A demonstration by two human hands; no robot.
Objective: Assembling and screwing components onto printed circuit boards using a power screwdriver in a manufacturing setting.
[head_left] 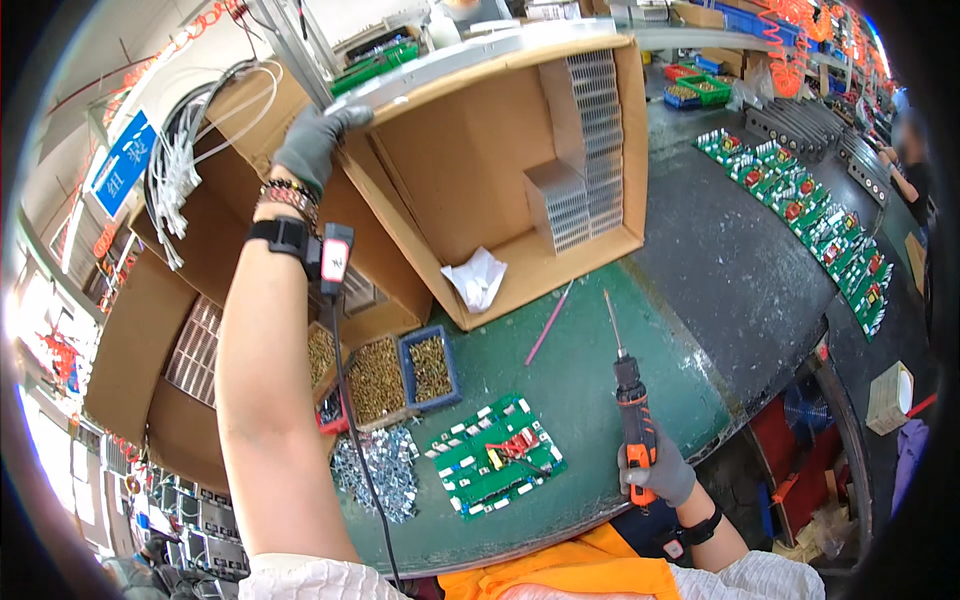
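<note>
My left hand [312,148], in a grey glove, is stretched out far left with its fingers hooked over the upper left edge of a cardboard box [460,150]. The box is tilted, its open side toward me. Stacks of slotted metal parts [597,140] stand in its right side, and a crumpled white paper [476,278] lies by its lower edge. At the lower right, my gloved right hand [668,475] is wrapped round an orange and black electric screwdriver [633,405], whose long bit points away from me. A green circuit board [495,470] lies flat between my arms.
Left of the board are loose silver metal pieces [375,470] and bins of brass-coloured screws, one a blue bin [430,368]. A pink stick [548,322] lies mid-table. Several circuit boards [800,205] line the right side. Another open carton [150,350] stands left; a person [908,165] is far right.
</note>
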